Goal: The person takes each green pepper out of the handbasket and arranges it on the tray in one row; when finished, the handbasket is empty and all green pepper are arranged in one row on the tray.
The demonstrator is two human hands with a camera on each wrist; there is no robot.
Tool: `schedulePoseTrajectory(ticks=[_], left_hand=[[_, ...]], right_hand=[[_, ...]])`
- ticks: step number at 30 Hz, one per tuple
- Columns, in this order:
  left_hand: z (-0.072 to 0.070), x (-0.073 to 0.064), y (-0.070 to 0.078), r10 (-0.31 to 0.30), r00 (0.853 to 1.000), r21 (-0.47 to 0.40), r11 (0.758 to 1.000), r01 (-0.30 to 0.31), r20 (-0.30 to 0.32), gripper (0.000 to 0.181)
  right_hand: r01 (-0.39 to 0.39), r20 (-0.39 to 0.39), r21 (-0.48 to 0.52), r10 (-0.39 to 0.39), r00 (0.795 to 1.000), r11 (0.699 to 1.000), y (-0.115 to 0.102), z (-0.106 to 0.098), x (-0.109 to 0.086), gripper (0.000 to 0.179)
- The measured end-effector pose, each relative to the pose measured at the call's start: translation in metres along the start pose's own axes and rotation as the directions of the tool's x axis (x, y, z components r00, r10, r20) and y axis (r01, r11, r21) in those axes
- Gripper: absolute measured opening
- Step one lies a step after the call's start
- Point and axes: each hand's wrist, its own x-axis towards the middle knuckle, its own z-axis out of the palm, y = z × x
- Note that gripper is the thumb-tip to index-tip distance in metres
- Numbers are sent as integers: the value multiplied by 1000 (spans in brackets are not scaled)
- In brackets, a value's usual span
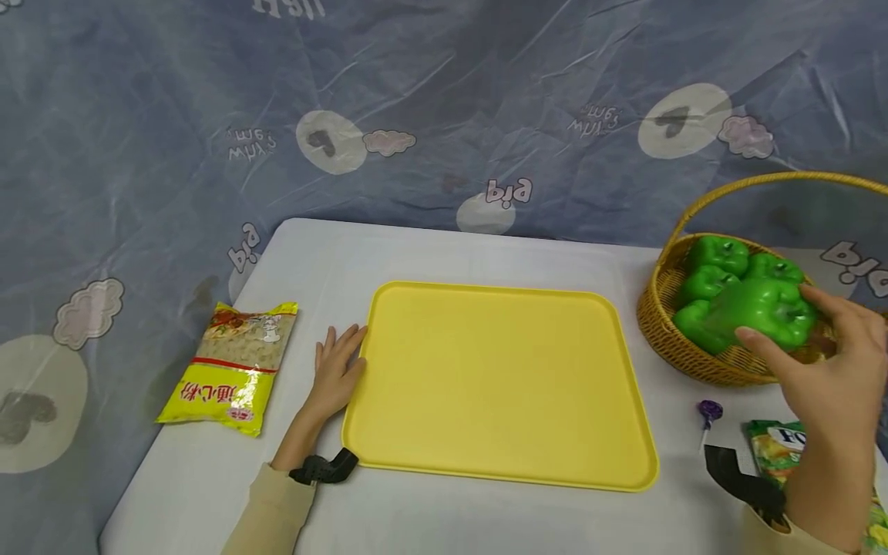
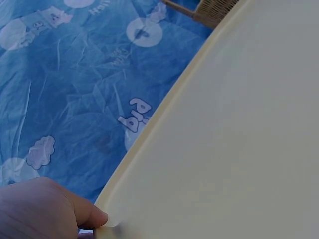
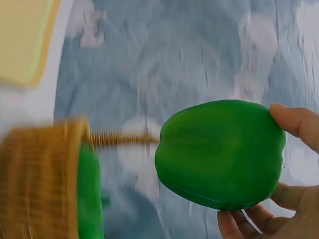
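A large green bell pepper [image 1: 759, 312] is gripped in my right hand [image 1: 842, 370], thumb on one side and fingers on the other. It is held up over the wicker basket [image 1: 659, 331], in which several more green bell peppers [image 1: 718, 254] lie. In the right wrist view the held bell pepper [image 3: 222, 154] is seen against the backdrop, beside the basket. My left hand [image 1: 336, 374] rests at the left edge of the yellow tray [image 1: 496, 385], fingers spread. The left wrist view shows its thumb touching the tray's rim [image 2: 144, 142]; its other fingers are mostly hidden there.
A yellow pasta bag [image 1: 232, 370] lies left of the tray. Right of the tray are a purple lollipop [image 1: 709, 411] and a green packet [image 1: 777, 443], partly hidden by my right arm. The basket's tall handle [image 1: 763, 179] arches over it. Behind the white table [image 1: 444, 250] hangs a printed blue-grey sheet [image 1: 444, 100].
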Motion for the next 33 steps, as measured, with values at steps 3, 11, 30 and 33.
schedulePoseTrajectory(ticks=[3,11,30,33], left_hand=[[1,0,0,8,1000,3,1000,-8,-8,51],[1,1,-2,11,1000,5,1000,-11,-13,51],[2,0,0,-17,1000,-6,1000,17,-14,52],[1,0,0,-26,1000,0,1000,26,-11,52]], right_hand=[[56,88,57,-61,994,997,-18,20,-3,69],[216,411,203,-283,866,955,-66,104,-14,71],[246,658,270,-365,659,931,-182,246,-84,74],[252,678,264,-365,638,931,-190,258,-90,74]])
